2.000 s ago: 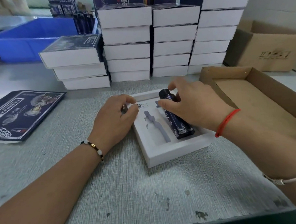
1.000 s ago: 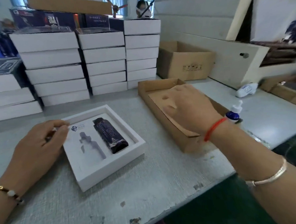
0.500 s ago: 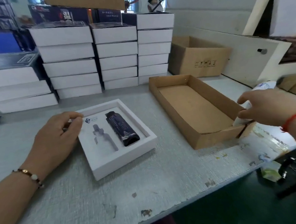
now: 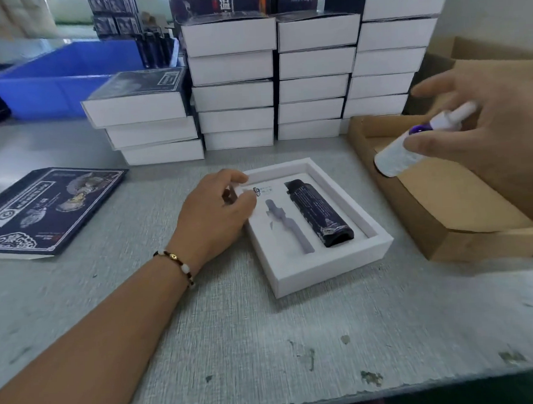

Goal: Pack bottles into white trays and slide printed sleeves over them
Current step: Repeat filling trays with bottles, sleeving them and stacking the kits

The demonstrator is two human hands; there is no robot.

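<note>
You are filling the white tray [image 4: 330,266]: your right hand [image 4: 487,134] pinches a small white bottle [image 4: 410,145] between thumb and fingers, in the air above the cardboard box [image 4: 477,243], while your left hand [image 4: 216,216], fingers curled, rests on the tray's left edge. The next move, I think, is to lower this bottle into the grey slot [image 4: 288,225], which lies below and left of your grip, just beside the dark bottle [image 4: 320,213] already lying flat there. The white bottle has a purple neck and a white cap, and it looks a little blurred.

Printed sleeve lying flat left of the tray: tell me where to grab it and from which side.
Pinch the printed sleeve at its near right edge, coming from the tray side. It lies flat on the table, so only its edges offer purchase, and the left hand is nearest there.
</note>
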